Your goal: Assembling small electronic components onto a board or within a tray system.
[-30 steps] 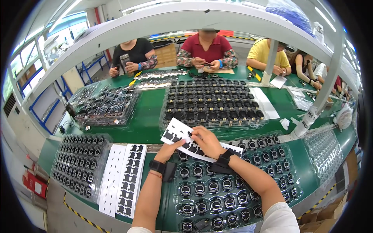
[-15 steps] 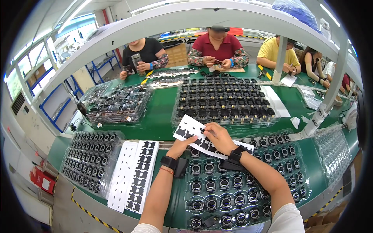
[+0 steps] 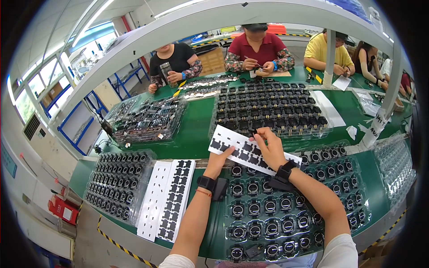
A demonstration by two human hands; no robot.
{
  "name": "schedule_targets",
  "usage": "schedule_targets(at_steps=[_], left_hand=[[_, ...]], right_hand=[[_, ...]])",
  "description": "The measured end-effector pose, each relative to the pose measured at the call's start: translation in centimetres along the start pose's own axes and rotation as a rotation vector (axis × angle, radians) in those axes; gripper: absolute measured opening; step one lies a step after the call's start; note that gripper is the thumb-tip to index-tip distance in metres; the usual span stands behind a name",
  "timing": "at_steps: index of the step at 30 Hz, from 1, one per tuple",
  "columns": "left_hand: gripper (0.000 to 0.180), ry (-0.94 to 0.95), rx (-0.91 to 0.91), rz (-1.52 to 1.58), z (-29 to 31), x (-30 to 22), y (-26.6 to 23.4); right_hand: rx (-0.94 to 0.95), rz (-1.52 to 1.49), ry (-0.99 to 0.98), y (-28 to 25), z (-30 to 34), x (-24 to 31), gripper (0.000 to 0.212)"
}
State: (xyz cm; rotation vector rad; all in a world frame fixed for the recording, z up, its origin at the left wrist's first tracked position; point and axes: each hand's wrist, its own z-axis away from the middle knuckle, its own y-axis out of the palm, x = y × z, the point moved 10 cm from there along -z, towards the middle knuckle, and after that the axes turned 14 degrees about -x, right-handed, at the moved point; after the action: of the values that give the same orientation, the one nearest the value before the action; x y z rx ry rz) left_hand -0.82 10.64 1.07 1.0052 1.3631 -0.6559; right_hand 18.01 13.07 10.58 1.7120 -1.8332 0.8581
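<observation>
Sheet (image 3: 245, 147) hung partly over the tray (image 3: 262, 217) in the closed grip of my left hand (image 3: 217, 161), my right hand (image 3: 271, 149) pinched one black piece (image 3: 255, 131), seemingly peeled, and I judged many left to lift.

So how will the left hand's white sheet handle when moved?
The white sheet is probably light, as it looks thin. It seems bendable but not limp: gripped near one end by the left hand, it spreads out nearly flat.
</observation>
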Motion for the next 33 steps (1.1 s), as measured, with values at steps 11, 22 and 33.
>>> schedule_targets(at_steps=[11,22,33], left_hand=[[0.038,-0.005,0.012,0.052,0.3,-0.2,0.2],[0.052,0.18,0.28,-0.974,1.4,-3.6,0.4],[0.027,0.43,0.036,-1.478,5.1,-8.0,3.4]], right_hand=[[0.406,-0.071,0.234,4.1,2.8,-1.7,0.024],[0.449,-0.342,0.474,4.9,3.6,-6.9,0.043],[0.406,-0.242,0.459,4.4,3.2,-7.2,0.031]])
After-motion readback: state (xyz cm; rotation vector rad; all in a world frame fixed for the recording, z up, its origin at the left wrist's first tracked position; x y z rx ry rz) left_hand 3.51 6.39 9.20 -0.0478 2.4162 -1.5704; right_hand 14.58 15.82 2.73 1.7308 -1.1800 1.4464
